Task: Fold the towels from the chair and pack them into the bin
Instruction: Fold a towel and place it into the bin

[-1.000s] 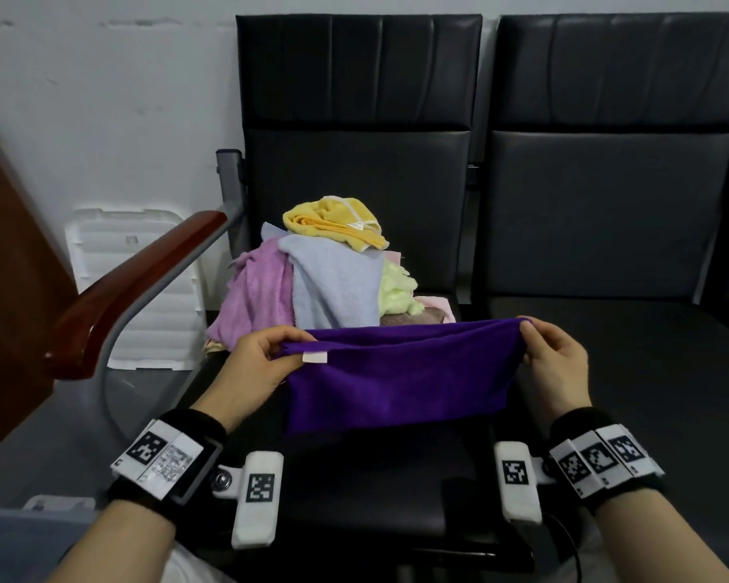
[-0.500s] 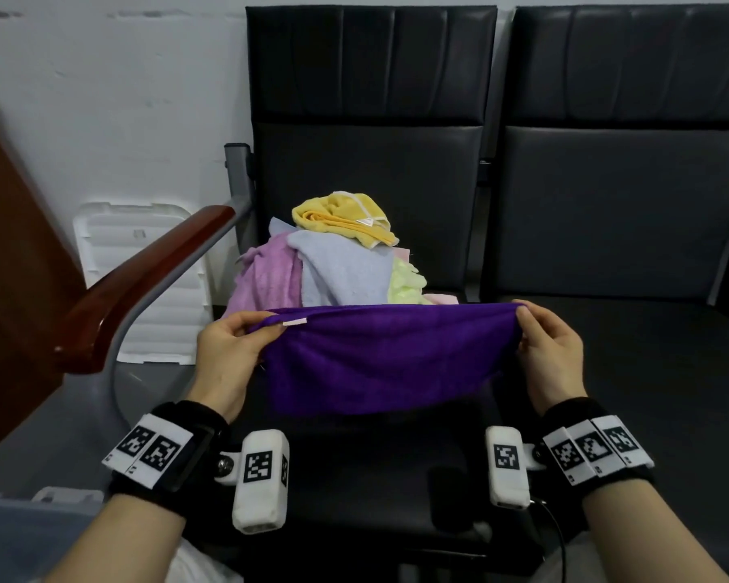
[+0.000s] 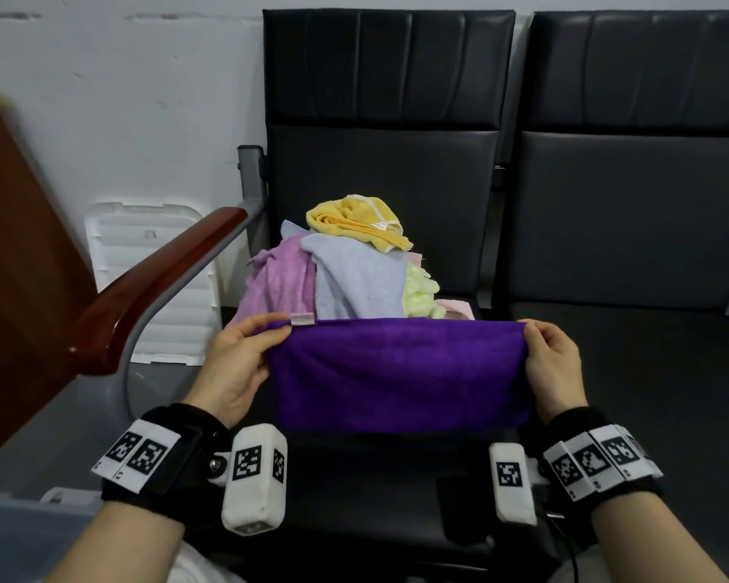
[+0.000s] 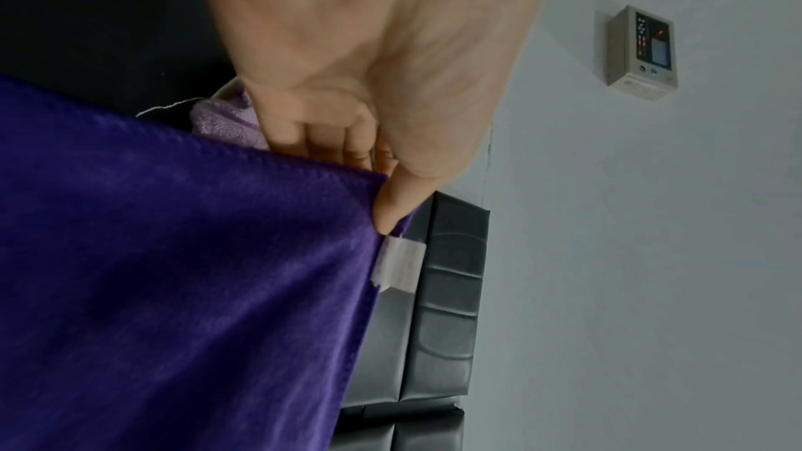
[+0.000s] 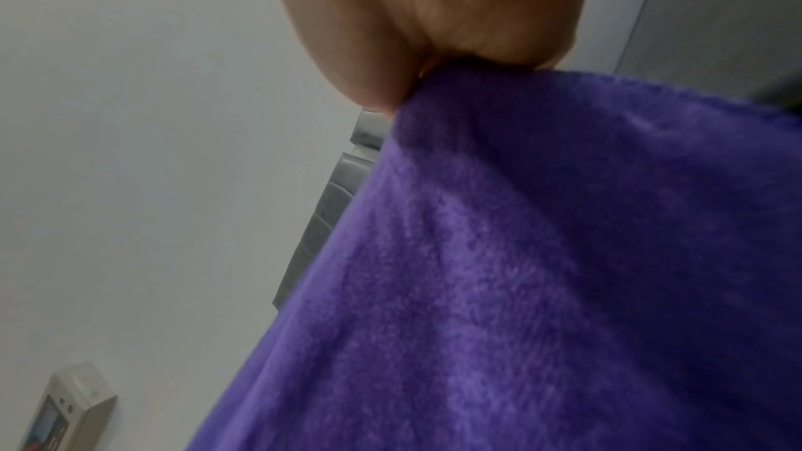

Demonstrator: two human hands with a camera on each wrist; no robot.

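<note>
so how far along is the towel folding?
Early. Done: nothing visibly packed; no bin contents show in any view. In hand: the purple towel, left hand and right hand each pinching a top corner, cloth hanging in front of the chair seat. Left: the pile of unfolded towels on the seat, yellow towel on top.

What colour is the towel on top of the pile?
Yellow towel with pale edging; head view shows it best.
</note>
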